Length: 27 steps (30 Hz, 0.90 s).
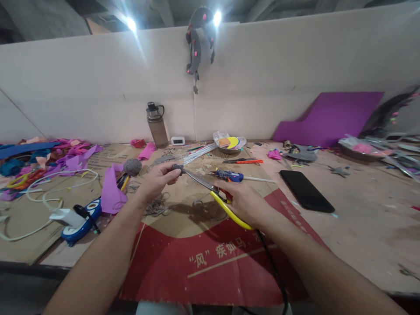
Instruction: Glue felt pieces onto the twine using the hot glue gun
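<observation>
Between the thumb and fingers of my left hand [159, 180] is a small dark grey piece [177, 167], perhaps felt or yarn; its exact shape is too small to tell. My right hand [242, 200] grips yellow-handled scissors [229, 213], whose blades point left and reach up to the grey piece. Loose grey yarn [159, 205] lies tangled on the cardboard below my left hand, and a ball of grey yarn [132, 166] sits behind it to the left. Just beyond my right hand rests a blue glue gun [229, 176] with a white glue stick in it.
A red and brown cardboard sheet [210, 280] covers the table before me. On the right lies a black phone [306, 190]. An orange utility knife [244, 161] and a bowl [229, 149] are farther back. A blue power strip [82, 227], cables and felt scraps crowd the left. A bottle [157, 127] stands behind.
</observation>
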{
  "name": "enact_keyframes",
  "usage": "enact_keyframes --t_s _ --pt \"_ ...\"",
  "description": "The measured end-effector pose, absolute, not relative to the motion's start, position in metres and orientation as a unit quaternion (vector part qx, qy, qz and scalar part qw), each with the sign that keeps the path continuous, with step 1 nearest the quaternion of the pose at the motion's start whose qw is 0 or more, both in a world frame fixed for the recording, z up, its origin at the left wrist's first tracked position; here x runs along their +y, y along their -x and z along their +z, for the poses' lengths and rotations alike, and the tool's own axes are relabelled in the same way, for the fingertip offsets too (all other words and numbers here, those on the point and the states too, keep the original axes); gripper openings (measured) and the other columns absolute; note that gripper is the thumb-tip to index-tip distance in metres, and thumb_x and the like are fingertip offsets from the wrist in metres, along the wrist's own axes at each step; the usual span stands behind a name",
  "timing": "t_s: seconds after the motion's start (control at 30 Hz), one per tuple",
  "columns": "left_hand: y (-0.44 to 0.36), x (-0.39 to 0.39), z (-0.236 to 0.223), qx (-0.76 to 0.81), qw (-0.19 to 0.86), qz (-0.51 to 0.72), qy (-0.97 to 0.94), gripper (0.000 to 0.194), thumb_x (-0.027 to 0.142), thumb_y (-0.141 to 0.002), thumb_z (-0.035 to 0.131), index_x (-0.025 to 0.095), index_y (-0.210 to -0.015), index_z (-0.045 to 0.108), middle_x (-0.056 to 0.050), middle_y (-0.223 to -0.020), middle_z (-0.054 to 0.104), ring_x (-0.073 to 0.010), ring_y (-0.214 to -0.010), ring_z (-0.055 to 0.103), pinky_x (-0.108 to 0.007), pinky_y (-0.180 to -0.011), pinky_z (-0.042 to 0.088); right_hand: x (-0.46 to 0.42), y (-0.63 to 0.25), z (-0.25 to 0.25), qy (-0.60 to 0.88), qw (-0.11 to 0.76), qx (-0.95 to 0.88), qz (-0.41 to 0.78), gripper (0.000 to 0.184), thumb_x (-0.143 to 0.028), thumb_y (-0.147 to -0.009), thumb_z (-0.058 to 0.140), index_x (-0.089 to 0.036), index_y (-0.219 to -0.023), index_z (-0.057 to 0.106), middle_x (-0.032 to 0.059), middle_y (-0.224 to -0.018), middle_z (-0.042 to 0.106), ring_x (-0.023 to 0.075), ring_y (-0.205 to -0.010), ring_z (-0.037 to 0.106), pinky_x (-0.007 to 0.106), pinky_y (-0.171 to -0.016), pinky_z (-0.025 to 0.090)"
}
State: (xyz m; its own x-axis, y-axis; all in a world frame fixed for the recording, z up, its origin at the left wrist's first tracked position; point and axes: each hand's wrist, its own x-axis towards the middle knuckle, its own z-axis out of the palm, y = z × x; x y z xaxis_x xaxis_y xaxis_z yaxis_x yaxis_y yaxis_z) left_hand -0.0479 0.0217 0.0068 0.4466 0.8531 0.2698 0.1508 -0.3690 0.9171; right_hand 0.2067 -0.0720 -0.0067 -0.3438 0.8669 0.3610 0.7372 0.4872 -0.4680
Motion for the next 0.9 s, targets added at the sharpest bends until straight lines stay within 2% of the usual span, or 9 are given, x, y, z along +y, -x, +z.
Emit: enact_keyframes --t_s 0.57,0.9 --pt "0.0517 0.0244 0.0064 0.328 0.461 0.388 -0.727 0.025 0.039 -0.081 0.062 0.016 -0.073 0.059 0.002 -0.063 0.043 -0.0094 -0.057 0.037 -0.024 -0.055 0.028 -0.0743 -0.2053 -0.0042 0.495 0.287 -0.812 0.114 0.014 -0.019 -0.083 0.055 -0.021 -0.093 0.065 -0.0007 -0.071 0.064 0.0103 -0.056 0.047 0.022 -0.058 0.031" --pt "0.0541 0.0222 0.0104 0.316 0.484 0.380 -0.722 0.023 0.038 -0.080 0.064 0.015 -0.077 0.061 0.003 -0.064 0.040 -0.0087 -0.057 0.034 -0.024 -0.053 0.024 -0.0730 -0.2080 -0.0058 0.482 0.297 -0.819 0.095 0.017 -0.025 -0.086 0.053 -0.021 -0.098 0.065 0.0002 -0.069 0.063 0.0109 -0.057 0.048 0.022 -0.056 0.030"
